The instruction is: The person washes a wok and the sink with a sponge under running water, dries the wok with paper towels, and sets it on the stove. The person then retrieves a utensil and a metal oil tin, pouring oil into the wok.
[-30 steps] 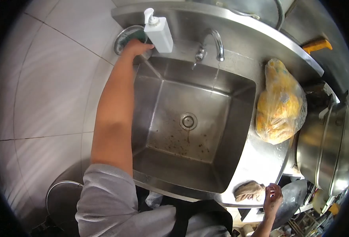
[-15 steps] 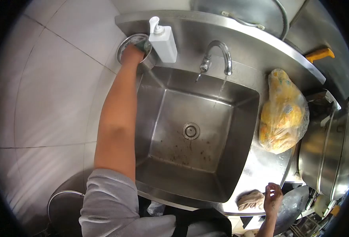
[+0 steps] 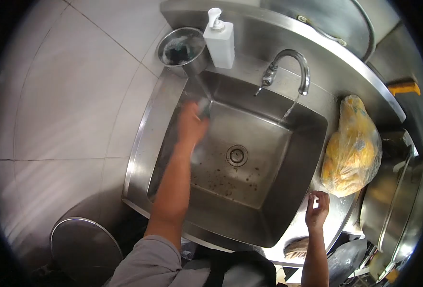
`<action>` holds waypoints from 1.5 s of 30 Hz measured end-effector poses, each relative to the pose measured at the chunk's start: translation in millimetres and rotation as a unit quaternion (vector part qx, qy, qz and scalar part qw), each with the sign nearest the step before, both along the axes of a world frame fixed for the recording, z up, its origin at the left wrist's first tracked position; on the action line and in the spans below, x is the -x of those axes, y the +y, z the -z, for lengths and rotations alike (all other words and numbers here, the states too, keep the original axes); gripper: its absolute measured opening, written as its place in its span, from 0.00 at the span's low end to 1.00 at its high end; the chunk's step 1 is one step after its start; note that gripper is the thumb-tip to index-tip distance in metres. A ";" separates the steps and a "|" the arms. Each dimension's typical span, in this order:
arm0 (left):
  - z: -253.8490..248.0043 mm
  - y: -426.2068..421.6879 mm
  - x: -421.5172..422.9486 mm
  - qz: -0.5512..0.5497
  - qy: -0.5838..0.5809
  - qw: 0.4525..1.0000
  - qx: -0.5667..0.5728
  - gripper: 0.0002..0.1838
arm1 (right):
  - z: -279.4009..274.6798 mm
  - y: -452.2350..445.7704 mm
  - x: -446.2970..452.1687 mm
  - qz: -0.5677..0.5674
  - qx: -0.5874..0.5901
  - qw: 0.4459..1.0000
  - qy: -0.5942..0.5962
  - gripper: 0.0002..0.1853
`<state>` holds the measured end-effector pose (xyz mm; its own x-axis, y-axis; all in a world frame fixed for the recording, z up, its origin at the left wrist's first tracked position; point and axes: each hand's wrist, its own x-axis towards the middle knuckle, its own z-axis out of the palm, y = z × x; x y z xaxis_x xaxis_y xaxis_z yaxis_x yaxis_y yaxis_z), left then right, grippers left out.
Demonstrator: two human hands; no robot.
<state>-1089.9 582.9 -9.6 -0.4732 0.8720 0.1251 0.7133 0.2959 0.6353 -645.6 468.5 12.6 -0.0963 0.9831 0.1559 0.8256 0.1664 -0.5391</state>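
Observation:
My left hand is over the left side of the steel sink, blurred by motion, closed around a foamy dark-green pad. Behind it, a steel pot with suds and something dark green inside stands at the back left corner, beside a white pump bottle. Water runs in a thin stream from the curved faucet. My right hand hovers by the sink's right edge, fingers curled but apart from the thumb, holding nothing visible. A brown cloth lies partly behind my right wrist.
A clear plastic bag of yellow items rests right of the sink. Further right are a large steel vessel and an orange handle. A round container stands low at the left. Dark specks lie around the drain.
My left hand has come out of the pot and over the sink with a green pad in it. My right hand has moved up and left, away from beside the cloth. The view has shifted.

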 end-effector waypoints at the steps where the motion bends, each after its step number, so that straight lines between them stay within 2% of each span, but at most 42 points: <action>1: 39.2 -11.3 -8.0 -0.004 -0.039 0.985 0.167 0.19 | 3.9 1.8 6.1 0.003 -0.004 1.000 0.006 0.05; 2: 86.4 -27.5 -7.5 -0.012 -0.003 0.980 0.200 0.21 | 8.9 2.9 11.7 0.007 -0.007 1.000 0.012 0.06; 3: 133.8 -42.1 -8.7 -0.018 0.033 0.972 0.232 0.23 | 29.0 1.6 0.5 -0.005 -0.028 0.999 -0.037 0.06; 5: 208.3 -71.1 2.4 -0.112 0.040 0.974 0.195 0.26 | 37.2 2.0 2.9 0.012 -0.046 0.998 -0.049 0.06; 7: 224.3 -80.9 5.6 -0.126 0.038 0.968 0.213 0.26 | 49.0 0.2 4.6 0.041 -0.051 0.998 -0.022 0.07; 9: 254.3 -94.7 8.0 -0.141 0.036 0.961 0.235 0.26 | 50.6 2.2 4.4 0.022 -0.061 0.997 -0.042 0.07; 11: 296.6 -104.1 6.6 0.037 0.163 0.969 0.181 0.24 | 55.3 1.4 -0.3 0.009 -0.069 0.994 -0.079 0.08; 12: 308.2 -104.8 3.7 0.037 0.159 0.969 0.185 0.24 | 56.0 1.2 -2.1 0.006 -0.065 0.994 -0.083 0.08; 14: 308.6 -94.6 -7.2 0.102 0.037 0.961 0.255 0.21 | 52.3 1.7 -2.1 -0.011 -0.035 0.992 -0.119 0.10; 15: 308.4 -88.0 -11.1 0.067 0.066 0.976 0.195 0.19 | 54.1 0.9 -2.5 0.000 -0.033 0.991 -0.126 0.10; 16: 319.1 -79.2 -2.9 0.067 0.064 0.976 0.195 0.19 | 59.1 -5.0 -8.9 -0.001 -0.033 0.991 -0.128 0.10; 18: 347.2 -32.7 30.0 0.077 0.124 0.982 0.120 0.23 | 74.3 -9.6 -20.7 -0.008 -0.054 0.996 -0.075 0.10; 19: 350.8 -1.1 35.2 0.057 0.086 0.993 0.061 0.22 | 61.7 -3.8 -4.7 0.026 0.002 0.999 -0.025 0.10; 20: 353.7 24.4 34.4 0.037 0.045 0.998 0.007 0.21 | 64.9 -1.3 -4.1 0.025 0.004 0.999 -0.030 0.10; 22: 376.9 53.9 -6.6 0.082 -0.050 0.993 0.075 0.17 | 65.8 -4.8 -5.4 0.034 0.004 0.999 -0.004 0.10; 24: 378.6 29.9 -62.4 0.188 -0.052 0.977 0.090 0.15 | 70.6 -7.0 -7.9 0.037 0.010 0.999 -0.003 0.10; 25: 369.8 9.2 -69.2 0.186 -0.054 0.976 0.094 0.15 | 70.6 -9.0 -11.4 0.040 0.015 0.999 -0.003 0.10; 27: 344.8 -16.7 -74.9 0.188 -0.091 0.963 0.173 0.15 | 72.6 -9.5 -18.0 0.033 0.015 0.999 -0.022 0.10; 29: 378.3 -43.2 -39.8 0.062 -0.104 0.989 0.084 0.14 | 72.5 -10.8 -17.8 0.029 0.016 0.999 -0.037 0.10; 31: 355.0 -44.3 6.6 -0.026 -0.017 0.996 0.078 0.16 | 71.2 -7.7 -12.0 0.044 0.015 0.999 -0.001 0.10; 32: 345.2 -44.7 18.9 -0.063 0.065 0.992 0.093 0.18 | 69.0 -4.7 -10.8 0.045 0.016 0.999 0.000 0.10; 34: 338.4 -39.8 16.3 -0.048 -0.057 0.984 0.161 0.18 | 62.2 0.8 -6.9 -0.006 -0.022 0.996 -0.085 0.10; 36: 326.9 -49.4 -26.3 0.076 -0.001 0.978 0.192 0.17 | 61.9 0.2 -5.6 0.002 -0.016 0.998 -0.067 0.10; 38: 305.2 -59.7 -53.7 0.188 0.063 0.964 0.177 0.15 | 64.7 -2.9 -4.0 0.006 -0.005 0.998 -0.056 0.10; 39: 298.3 -62.9 -47.4 0.180 0.061 0.965 0.182 0.15 | 67.8 -4.1 -5.0 0.017 -0.001 1.000 -0.023 0.10; 41: 290.8 -66.9 -23.0 0.085 0.087 0.942 0.314 0.16 | 69.4 -4.8 -8.4 0.028 0.006 1.000 0.009 0.09; 42: 333.7 -93.9 -1.0 -0.039 0.034 0.967 0.248 0.15 | 69.0 -4.9 -10.0 0.023 -0.002 1.000 -0.018 0.09; 43: 373.8 -119.6 22.5 -0.162 -0.016 0.971 0.174 0.15 | 69.8 -4.5 -10.2 0.019 -0.011 0.999 -0.043 0.09; 45: 322.9 -140.3 31.6 -0.050 0.145 0.920 0.362 0.14 | 73.1 -0.8 -7.0 0.008 -0.010 0.999 -0.036 0.09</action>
<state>-1121.6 442.6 -332.5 -0.5943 0.7302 -0.3371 0.7672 0.6404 0.0345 -638.6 467.7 -60.4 -0.0913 0.9815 0.1684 0.8650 0.1619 -0.4749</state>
